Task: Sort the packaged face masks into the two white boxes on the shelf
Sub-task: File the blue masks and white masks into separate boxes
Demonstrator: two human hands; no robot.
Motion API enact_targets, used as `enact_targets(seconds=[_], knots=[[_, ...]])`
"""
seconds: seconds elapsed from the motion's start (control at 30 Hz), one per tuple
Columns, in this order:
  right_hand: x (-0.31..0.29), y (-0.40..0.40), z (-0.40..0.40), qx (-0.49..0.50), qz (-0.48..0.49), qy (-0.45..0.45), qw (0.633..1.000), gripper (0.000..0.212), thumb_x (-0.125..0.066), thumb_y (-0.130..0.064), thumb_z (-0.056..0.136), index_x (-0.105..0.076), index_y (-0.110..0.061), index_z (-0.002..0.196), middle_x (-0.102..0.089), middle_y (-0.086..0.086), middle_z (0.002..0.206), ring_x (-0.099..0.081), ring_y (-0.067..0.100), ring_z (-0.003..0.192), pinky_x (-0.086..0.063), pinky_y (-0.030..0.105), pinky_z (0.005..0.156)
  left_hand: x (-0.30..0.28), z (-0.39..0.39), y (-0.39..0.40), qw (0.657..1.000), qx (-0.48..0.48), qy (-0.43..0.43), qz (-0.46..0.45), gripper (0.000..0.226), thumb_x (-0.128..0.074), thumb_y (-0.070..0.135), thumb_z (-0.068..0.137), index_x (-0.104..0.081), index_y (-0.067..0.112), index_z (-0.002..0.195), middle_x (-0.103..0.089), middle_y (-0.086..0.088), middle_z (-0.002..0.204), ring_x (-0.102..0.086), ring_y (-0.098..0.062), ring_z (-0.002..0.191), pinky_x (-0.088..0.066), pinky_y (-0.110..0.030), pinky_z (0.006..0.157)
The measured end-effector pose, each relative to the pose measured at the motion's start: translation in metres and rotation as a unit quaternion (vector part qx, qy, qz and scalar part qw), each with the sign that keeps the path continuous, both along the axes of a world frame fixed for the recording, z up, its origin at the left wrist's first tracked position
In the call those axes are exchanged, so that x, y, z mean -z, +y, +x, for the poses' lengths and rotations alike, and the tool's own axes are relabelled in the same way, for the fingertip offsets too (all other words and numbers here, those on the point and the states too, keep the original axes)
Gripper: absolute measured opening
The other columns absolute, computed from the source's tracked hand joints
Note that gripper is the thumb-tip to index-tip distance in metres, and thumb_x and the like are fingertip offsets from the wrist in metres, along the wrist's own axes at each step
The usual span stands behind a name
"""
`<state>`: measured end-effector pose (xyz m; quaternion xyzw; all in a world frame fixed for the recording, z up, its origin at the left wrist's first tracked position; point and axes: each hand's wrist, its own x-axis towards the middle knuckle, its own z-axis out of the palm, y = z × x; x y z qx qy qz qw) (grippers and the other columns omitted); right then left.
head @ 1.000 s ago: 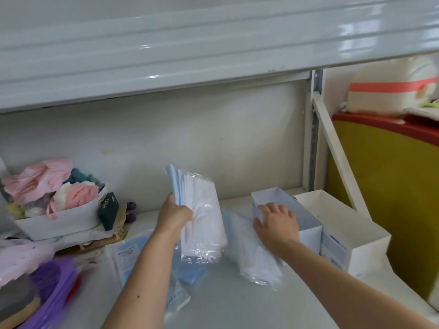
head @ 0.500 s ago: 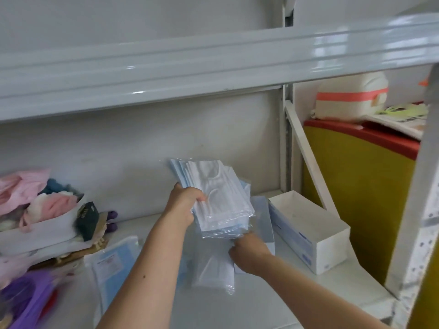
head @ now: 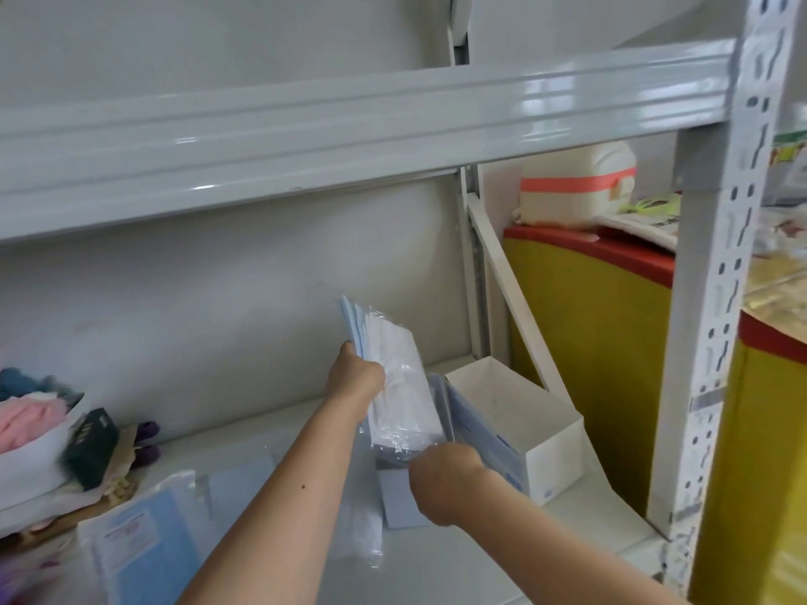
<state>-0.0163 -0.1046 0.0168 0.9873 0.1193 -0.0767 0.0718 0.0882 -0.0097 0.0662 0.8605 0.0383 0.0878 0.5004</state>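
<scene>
- The left hand [head: 356,382] gripped a stack of packaged masks [head: 395,382] by its upper edge, fingers curled round the slippery plastic, holding it tilted over the near box [head: 441,412].
- The right hand [head: 441,478] sat at the stack's bottom corner; its fingers were hidden behind the knuckles, so I could not tell whether it pinched the wrap or only steadied it.
- To my eye the stack could fan out: several loose packets held at one edge only, and the glossy film gave little to hold on to.
- The near box looked narrow and its mouth was mostly covered by the stack, so a corner might catch on the rim and buckle the packets.
- A push downward could shove that light box against the far box [head: 519,412], just beside it, which stood open and looked empty.
- More packets [head: 144,534] lay flat on the shelf [head: 436,569] near the left forearm; a careless elbow might sweep them off the front edge.
</scene>
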Motion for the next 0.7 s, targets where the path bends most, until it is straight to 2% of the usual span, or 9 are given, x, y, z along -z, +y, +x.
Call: enact_targets(seconds=[0.17, 0.3, 0.4, 0.5, 0.57, 0.63, 0.7], knots=[[-0.005, -0.003, -0.001, 0.016, 0.032, 0.001, 0.999, 0.029, -0.046, -0.004, 0.094, -0.055, -0.001, 0.121, -0.057, 0.014, 0.126, -0.056, 0.030, 0.116, -0.045, 0.033, 0.092, 0.014, -0.009, -0.030, 0.989, 0.025, -0.009, 0.147, 0.054, -0.044, 0.007, 0.088, -0.033, 0.013, 0.140, -0.053, -0.013, 0.133, -0.052, -0.035, 0.119, -0.045, -0.037, 0.095], [-0.005, -0.002, -0.003, 0.000, 0.039, 0.000, 0.999, 0.032, -0.042, -0.004, 0.096, -0.050, 0.001, 0.127, -0.053, 0.016, 0.131, -0.053, 0.031, 0.120, -0.044, 0.034, 0.094, 0.038, -0.015, -0.045, 0.983, 0.011, 0.018, 0.182, 0.063, -0.041, 0.009, 0.089, -0.021, 0.021, 0.147, -0.054, -0.011, 0.133, -0.054, -0.034, 0.117, -0.047, -0.039, 0.093], [-0.003, -0.003, -0.006, -0.006, 0.045, -0.005, 0.999, 0.038, -0.041, -0.004, 0.097, -0.042, 0.001, 0.135, -0.046, 0.017, 0.139, -0.049, 0.033, 0.126, -0.042, 0.036, 0.099, 0.049, -0.019, -0.050, 0.988, 0.040, 0.051, 0.142, 0.061, -0.043, 0.006, 0.086, -0.024, 0.018, 0.143, -0.052, -0.013, 0.132, -0.054, -0.034, 0.115, -0.045, -0.037, 0.090], [-0.002, -0.007, -0.006, -0.010, 0.052, 0.000, 0.999, 0.039, -0.041, -0.007, 0.098, -0.041, 0.002, 0.136, -0.044, 0.018, 0.142, -0.047, 0.034, 0.127, -0.040, 0.039, 0.102, 0.060, -0.020, -0.047, 0.990, 0.055, 0.130, 0.031, 0.061, -0.051, 0.002, 0.084, -0.026, 0.012, 0.138, -0.051, -0.015, 0.129, -0.053, -0.032, 0.115, -0.043, -0.031, 0.084], [-0.001, -0.012, -0.002, 0.005, 0.095, -0.002, 0.995, 0.034, -0.041, -0.010, 0.098, -0.048, 0.000, 0.131, -0.050, 0.017, 0.136, -0.052, 0.033, 0.123, -0.043, 0.038, 0.100, 0.071, -0.019, -0.043, 0.983, 0.060, 0.169, -0.042, 0.058, -0.053, 0.001, 0.083, -0.033, 0.011, 0.136, -0.053, -0.015, 0.127, -0.054, -0.032, 0.114, -0.048, -0.033, 0.085], [-0.003, -0.022, 0.005, 0.053, 0.169, -0.041, 0.983, 0.029, -0.042, -0.013, 0.098, -0.056, -0.006, 0.123, -0.059, 0.013, 0.125, -0.059, 0.029, 0.113, -0.048, 0.035, 0.094, 0.079, -0.018, -0.038, 0.983, 0.049, 0.156, -0.082, 0.053, -0.048, 0.000, 0.083, -0.043, 0.013, 0.134, -0.057, -0.016, 0.124, -0.057, -0.035, 0.110, -0.052, -0.039, 0.085], [-0.006, -0.037, 0.011, 0.115, 0.203, -0.097, 0.968, 0.028, -0.041, -0.015, 0.097, -0.059, -0.011, 0.118, -0.062, 0.010, 0.119, -0.061, 0.027, 0.108, -0.049, 0.034, 0.090, 0.081, -0.018, -0.033, 0.991, 0.019, 0.115, -0.061, 0.056, -0.039, 0.000, 0.084, -0.043, 0.018, 0.137, -0.059, -0.015, 0.124, -0.057, -0.035, 0.110, -0.051, -0.039, 0.086]])
